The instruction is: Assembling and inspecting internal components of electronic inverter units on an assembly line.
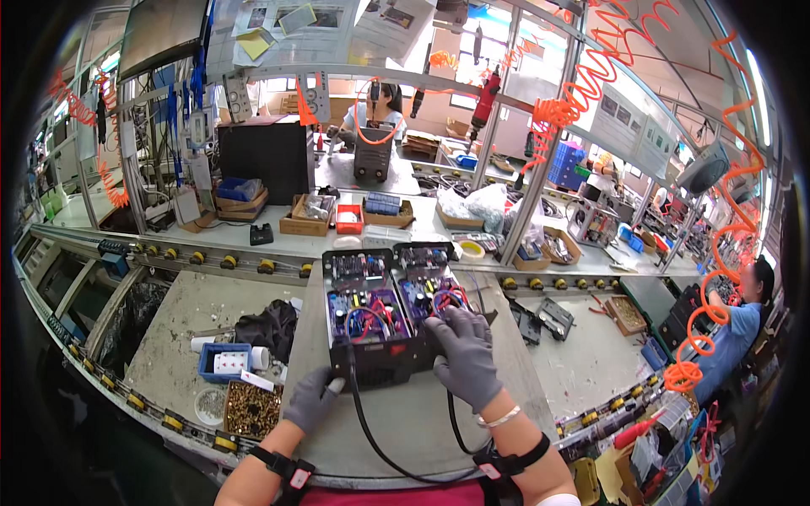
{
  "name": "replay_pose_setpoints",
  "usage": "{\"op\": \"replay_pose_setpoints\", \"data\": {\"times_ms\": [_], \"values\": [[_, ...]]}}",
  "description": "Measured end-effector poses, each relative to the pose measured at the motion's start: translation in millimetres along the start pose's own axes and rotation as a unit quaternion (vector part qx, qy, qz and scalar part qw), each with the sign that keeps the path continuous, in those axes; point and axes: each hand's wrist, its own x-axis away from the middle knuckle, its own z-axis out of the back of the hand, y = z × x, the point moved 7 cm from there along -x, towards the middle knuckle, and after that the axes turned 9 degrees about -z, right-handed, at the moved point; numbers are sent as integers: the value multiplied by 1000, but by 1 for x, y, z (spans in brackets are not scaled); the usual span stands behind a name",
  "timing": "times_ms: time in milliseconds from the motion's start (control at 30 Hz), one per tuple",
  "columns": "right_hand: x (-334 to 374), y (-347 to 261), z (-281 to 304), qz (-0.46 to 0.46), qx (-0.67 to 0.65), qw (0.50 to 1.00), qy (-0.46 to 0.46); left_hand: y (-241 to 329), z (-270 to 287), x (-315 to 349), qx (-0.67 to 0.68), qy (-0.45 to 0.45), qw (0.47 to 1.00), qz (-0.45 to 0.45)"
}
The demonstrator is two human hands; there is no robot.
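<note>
Two black-cased electronics units with their tops off stand side by side before me, a left unit (364,314) and a right unit (422,291). Purple circuit boards and red and blue wires show inside. My right hand (468,358), in a grey glove, is over the front panel of the right unit, fingers over its top edge and thumb down in front. At the lower left corner of the left unit is my gloved left hand (312,401), its fingers curled; whatever is in them is hidden. A black power cable (359,413) loops from the left unit's front toward me.
The units rest on a grey board (506,396) across roller rails. To the left are a blue bin (221,361), a box of brass fittings (253,411) and black cloth (268,329). Black plastic parts (553,319) lie right. Orange coiled hoses (557,114) hang overhead. A co-worker (730,337) is at far right.
</note>
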Motion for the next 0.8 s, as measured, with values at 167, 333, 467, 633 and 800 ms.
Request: {"op": "replay_pose_setpoints", "data": {"times_ms": [167, 333, 467, 633, 800], "values": [[-22, 17, -35, -45, 28, 997, -59, -9, -8, 0, -19, 15, 999, -23], [-30, 82, -34, -21, -56, 996, 65, -10, -10, -3, 18, 42, 997, -56], [-36, 201, -18, -174, -321, 931, 24, -11, -10, 0, 46, 13, 999, 8], [-67, 270, -13, -111, -76, 991, -6, 5, -9, -10, 51, 24, 998, -19], [-83, 345, -46, -209, -27, 975, -75, -2, -8, -6, 44, -8, 999, 3]]}}
